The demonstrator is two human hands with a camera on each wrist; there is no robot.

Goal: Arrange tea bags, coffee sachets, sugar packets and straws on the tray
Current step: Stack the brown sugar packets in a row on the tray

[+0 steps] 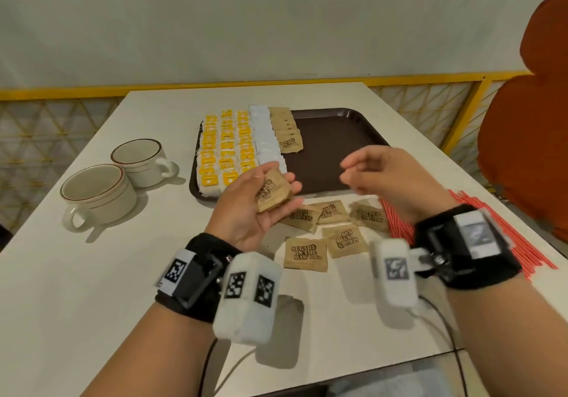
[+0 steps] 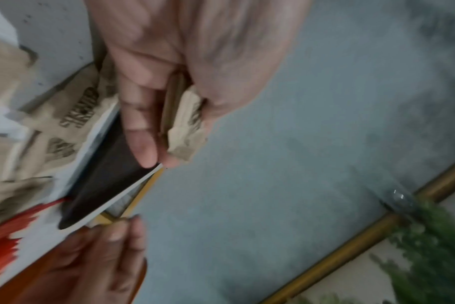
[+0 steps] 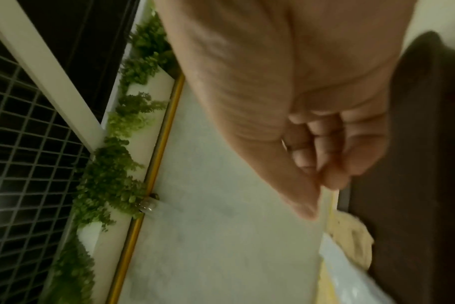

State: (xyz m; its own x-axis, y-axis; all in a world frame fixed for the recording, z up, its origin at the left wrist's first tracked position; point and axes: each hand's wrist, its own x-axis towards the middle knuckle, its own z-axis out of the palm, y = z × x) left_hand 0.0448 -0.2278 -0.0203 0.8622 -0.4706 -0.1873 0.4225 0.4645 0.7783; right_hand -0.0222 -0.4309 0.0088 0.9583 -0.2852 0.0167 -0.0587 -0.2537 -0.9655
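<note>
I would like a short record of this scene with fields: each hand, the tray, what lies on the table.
left hand: palm up, holds a small stack of brown sugar packets
right hand: raised above the tray edge, fingers loosely curled, holds nothing
tray: yellow tea bags, white sachets, a row of brown packets; right part bare
table: loose brown packets, red straws, two cups
</note>
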